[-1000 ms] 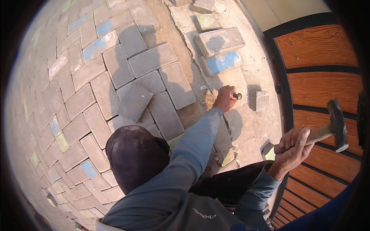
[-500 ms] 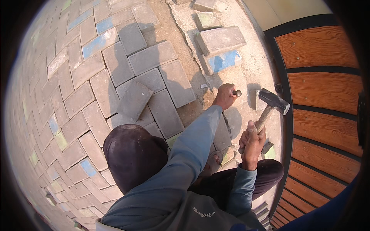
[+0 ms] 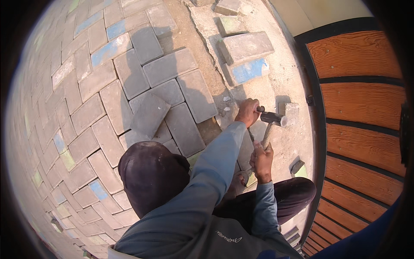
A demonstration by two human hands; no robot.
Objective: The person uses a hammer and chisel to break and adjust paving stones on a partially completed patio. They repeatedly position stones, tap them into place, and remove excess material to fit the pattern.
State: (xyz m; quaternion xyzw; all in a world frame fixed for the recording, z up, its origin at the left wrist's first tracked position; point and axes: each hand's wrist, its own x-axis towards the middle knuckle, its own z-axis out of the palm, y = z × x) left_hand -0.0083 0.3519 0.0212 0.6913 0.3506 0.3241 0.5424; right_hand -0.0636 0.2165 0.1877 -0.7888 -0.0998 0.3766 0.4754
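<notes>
My left hand (image 3: 247, 113) is closed around a chisel, whose round metal end (image 3: 260, 108) sticks out beside the thumb. In my right hand (image 3: 262, 160) is the wooden handle of a hammer (image 3: 274, 118) with a short, dark steel head. One face of that head is right by the chisel's end; I cannot tell whether they touch. The chisel's lower part is mostly hidden by my hand and arm. Beneath my hands lies a grey paving block (image 3: 246, 149), partly covered by my left forearm.
Interlocked paving blocks (image 3: 101, 110) cover the ground at left, with one loose block (image 3: 150, 114) tilted on top. Stacked blocks (image 3: 246, 46) stand beyond my hands. A small block (image 3: 289, 113) sits near the wooden-slatted gate (image 3: 362, 101) at right. My dark-trousered knees flank my arms.
The hammer has swung left and down, from beside the gate to the chisel's end. My right hand moved left with it. My left hand stays nearly in place on the chisel.
</notes>
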